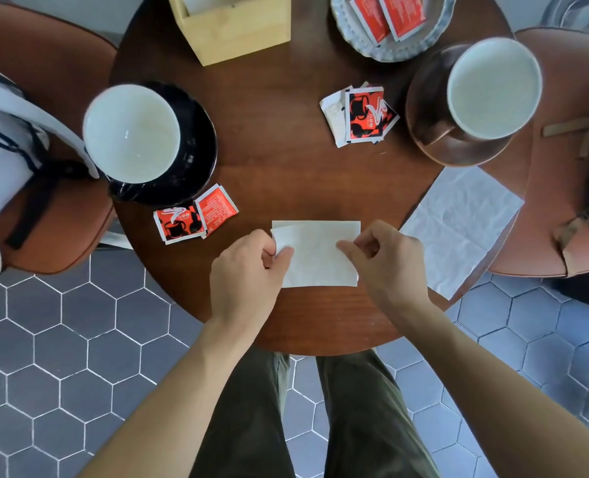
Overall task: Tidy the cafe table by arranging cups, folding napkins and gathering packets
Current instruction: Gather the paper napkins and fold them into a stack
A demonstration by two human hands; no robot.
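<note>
Two hands work one folded napkin (315, 253) at the near edge of the round surface (279, 139): left hand (248, 270) pinches its left end, right hand (386, 260) pinches its right end, so the long axis runs straight between the two grips. Next fold likely turns on that axis, one end carried over to the other. Second napkin (458, 229), unfolded, lies just right of the right grip, nearer that hand. Loose packets (193, 215) sit just beyond the left grip; another packet pile (358, 113) lies farther off beyond the right one. Grey dish (351, 36) holds red packets. Both cups (131, 132) (493, 88) on saucers look empty. Wooden box (234, 32) holds something pale, can't tell what.
</note>
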